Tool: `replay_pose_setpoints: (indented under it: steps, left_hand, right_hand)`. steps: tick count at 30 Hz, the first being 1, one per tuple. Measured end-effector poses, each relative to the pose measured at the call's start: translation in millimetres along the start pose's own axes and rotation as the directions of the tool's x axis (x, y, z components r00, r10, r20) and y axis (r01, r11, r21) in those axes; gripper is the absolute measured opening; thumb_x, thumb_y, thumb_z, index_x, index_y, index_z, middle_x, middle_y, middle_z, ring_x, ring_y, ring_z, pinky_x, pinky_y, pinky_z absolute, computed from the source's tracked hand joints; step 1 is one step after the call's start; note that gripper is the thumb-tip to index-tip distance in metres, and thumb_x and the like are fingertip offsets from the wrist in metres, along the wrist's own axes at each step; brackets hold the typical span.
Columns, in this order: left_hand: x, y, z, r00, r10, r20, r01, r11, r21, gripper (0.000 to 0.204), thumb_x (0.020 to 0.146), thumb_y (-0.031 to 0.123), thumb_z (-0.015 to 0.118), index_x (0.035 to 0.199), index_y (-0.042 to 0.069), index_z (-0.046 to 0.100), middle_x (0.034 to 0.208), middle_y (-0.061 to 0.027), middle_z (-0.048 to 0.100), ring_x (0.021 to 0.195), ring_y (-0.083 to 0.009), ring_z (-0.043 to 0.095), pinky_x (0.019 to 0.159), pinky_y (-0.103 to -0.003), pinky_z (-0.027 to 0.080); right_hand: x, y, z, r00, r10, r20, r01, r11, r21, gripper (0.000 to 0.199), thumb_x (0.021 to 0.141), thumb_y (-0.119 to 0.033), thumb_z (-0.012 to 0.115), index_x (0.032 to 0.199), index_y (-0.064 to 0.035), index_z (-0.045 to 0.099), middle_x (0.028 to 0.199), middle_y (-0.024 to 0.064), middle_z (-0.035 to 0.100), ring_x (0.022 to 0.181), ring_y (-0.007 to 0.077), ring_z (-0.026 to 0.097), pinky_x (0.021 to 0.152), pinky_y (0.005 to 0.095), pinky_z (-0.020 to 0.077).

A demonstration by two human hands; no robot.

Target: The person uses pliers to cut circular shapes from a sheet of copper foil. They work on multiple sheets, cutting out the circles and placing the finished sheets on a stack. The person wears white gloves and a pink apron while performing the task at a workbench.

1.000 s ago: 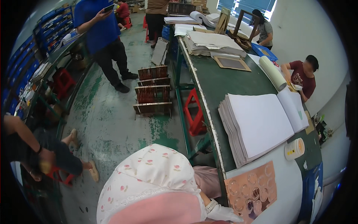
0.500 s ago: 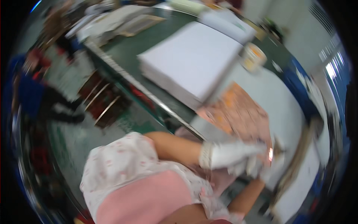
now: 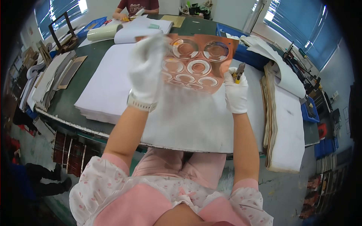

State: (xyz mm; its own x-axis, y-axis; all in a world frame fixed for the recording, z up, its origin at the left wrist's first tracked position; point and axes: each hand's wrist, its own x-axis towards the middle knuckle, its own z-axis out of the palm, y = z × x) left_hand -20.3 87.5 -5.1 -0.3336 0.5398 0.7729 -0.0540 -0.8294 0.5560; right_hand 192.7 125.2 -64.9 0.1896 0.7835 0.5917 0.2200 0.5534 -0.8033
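A shiny copper-coloured sheet [image 3: 217, 69] with rows of ring-shaped reliefs is held up, tilted, above the grey-white work surface [image 3: 188, 124]. My right hand [image 3: 236, 94], in a white glove, grips its right edge. The same hand holds small pliers [image 3: 238, 75] with yellow handles, their metal jaws pointing up. In front of the sheet's left part is my left hand [image 3: 147, 69], also gloved in white, with a pale watch at the wrist. Motion smears its fingers, so its grasp is unclear. A sheet corner shows past that hand's far side.
A thick stack of white sheets [image 3: 102, 83] lies to the left. At right, long layered paper or board [image 3: 284, 124] hangs over the table edge. A blue bin [image 3: 250, 54] stands behind it. Across the green table, another person [image 3: 137, 7] works near a pale roll [image 3: 105, 32].
My view has swung from a strong tilt to level. The copper-coloured sheet has come up and now faces me, and my hands have moved apart to its two sides.
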Motion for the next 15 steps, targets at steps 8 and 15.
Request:
replay_pose_setpoints:
  steps: [8, 15]
  left_hand:
    - [-27.2, -83.4, -43.8, 0.848, -0.530, 0.004, 0.475, 0.764, 0.438, 0.036, 0.087, 0.022, 0.053, 0.117, 0.002, 0.046, 0.109, -0.0118, 0.053, 0.099, -0.0178, 0.051, 0.081, -0.025, 0.043]
    - [-11.7, -45.2, -28.6, 0.740, -0.671, 0.043, 0.626, 0.711, 0.319, 0.031, 0.086, 0.024, 0.056, 0.103, -0.002, 0.058, 0.092, -0.0017, 0.060, 0.084, -0.0057, 0.051, 0.075, -0.021, 0.041]
  right_hand:
    - [15.5, 17.0, -1.6, 0.995, 0.093, -0.032, -0.085, 0.974, 0.208, 0.006, 0.084, -0.009, 0.056, 0.088, -0.0035, 0.056, 0.074, -0.0032, 0.053, 0.063, 0.0041, 0.045, 0.058, 0.0186, 0.0373]
    - [25.4, 15.8, -23.1, 0.990, 0.040, -0.137, -0.001, 0.961, 0.276, 0.010, 0.085, -0.009, 0.055, 0.091, -0.0014, 0.053, 0.079, 0.0018, 0.057, 0.067, 0.0087, 0.055, 0.059, 0.0209, 0.0433]
